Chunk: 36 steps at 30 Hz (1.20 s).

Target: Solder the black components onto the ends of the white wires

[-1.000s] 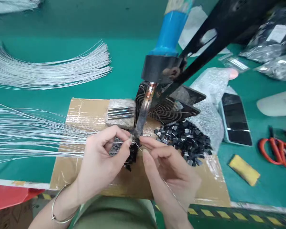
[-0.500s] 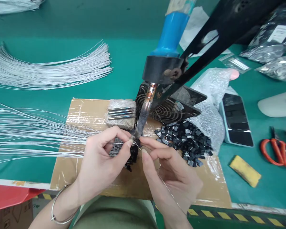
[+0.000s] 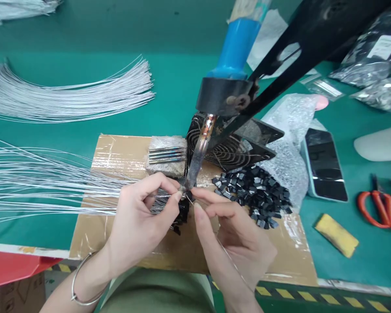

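Just under the tip of a mounted soldering iron, my left hand is closed in a pinch. What lies between its thumb and index finger is too small and covered to make out. My right hand pinches a thin solder wire, which trails back across the palm; its front end meets the iron's tip beside my left fingertips. Loose thin wires run from the left to beneath my left hand. Small black pieces lie partly hidden between the hands.
Behind the iron stands a black fan. Black connector-like pieces form a heap on the cardboard. A block with metal rods sits left of the iron. Rightward lie a phone, a yellow sponge and red-handled cutters.
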Motion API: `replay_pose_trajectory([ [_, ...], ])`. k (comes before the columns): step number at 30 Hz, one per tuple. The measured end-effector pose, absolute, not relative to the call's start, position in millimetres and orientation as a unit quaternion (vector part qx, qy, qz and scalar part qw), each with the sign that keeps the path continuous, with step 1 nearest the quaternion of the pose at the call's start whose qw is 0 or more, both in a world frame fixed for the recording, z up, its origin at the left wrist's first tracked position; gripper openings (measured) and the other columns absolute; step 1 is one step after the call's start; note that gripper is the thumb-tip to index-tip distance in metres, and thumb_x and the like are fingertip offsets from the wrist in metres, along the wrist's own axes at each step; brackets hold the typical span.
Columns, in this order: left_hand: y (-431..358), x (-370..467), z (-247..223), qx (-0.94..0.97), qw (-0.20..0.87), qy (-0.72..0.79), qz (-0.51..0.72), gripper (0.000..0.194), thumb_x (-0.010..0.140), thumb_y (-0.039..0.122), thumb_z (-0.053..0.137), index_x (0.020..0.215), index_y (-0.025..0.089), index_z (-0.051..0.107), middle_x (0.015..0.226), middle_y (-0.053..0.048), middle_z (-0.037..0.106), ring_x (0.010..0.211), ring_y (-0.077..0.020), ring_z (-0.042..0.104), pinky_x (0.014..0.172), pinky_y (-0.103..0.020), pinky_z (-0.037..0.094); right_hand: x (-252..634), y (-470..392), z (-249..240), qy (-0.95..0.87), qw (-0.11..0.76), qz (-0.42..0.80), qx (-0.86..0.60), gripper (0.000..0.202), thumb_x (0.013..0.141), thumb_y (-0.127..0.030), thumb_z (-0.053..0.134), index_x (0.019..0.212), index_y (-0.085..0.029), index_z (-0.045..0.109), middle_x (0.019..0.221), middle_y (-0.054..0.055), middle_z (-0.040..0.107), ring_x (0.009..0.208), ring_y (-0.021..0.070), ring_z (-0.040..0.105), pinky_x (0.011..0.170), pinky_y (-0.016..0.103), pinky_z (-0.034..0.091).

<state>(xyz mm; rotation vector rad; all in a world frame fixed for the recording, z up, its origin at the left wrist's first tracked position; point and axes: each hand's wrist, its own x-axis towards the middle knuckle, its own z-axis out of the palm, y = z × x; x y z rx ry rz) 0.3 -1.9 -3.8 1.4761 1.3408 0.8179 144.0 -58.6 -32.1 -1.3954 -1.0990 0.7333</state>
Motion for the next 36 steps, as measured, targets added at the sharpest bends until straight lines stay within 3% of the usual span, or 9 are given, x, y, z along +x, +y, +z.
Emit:
replay_pose_trajectory([
  [20,-3.4,0.7,-2.7,0.61,0.461,0.55,0.335,0.014,0.091,0.013,0.067,0.079,0.019,0.069,0.088,-0.003,0.078,0.074,-0.0147,0.068,0.055,-0.023,0.043,143.5,-58.1,-30.4,-0.474,0.566,0.306,-0.601,0.015,0.095,-0.012,0.072,0.085,-0.022,0.067,0.112,0.008,0.084,0.1,0.02,0.082,0.091,0.032,0.065],
  [28,-3.7,0.4,-4.7,0.6,0.477,0.545,0.34,0.014,0.092,0.013,0.067,0.08,0.02,0.069,0.089,-0.002,0.078,0.078,-0.0149,0.07,0.059,-0.023,0.046,142.0,-56.8,-31.7,-0.471,0.575,0.306,-0.596,0.015,0.093,-0.01,0.073,0.084,-0.022,0.069,0.109,0.006,0.084,0.097,0.0192,0.082,0.09,0.03,0.065],
  [36,-3.3,0.5,-2.5,0.612,0.467,0.541,0.339,0.015,0.092,0.012,0.066,0.079,0.019,0.069,0.086,-0.001,0.077,0.071,-0.0125,0.064,0.055,-0.023,0.041,145.1,-56.7,-33.0,-0.502,0.563,0.286,-0.591,0.015,0.091,-0.008,0.074,0.086,-0.022,0.07,0.11,0.008,0.084,0.097,0.0215,0.082,0.09,0.034,0.066],
])
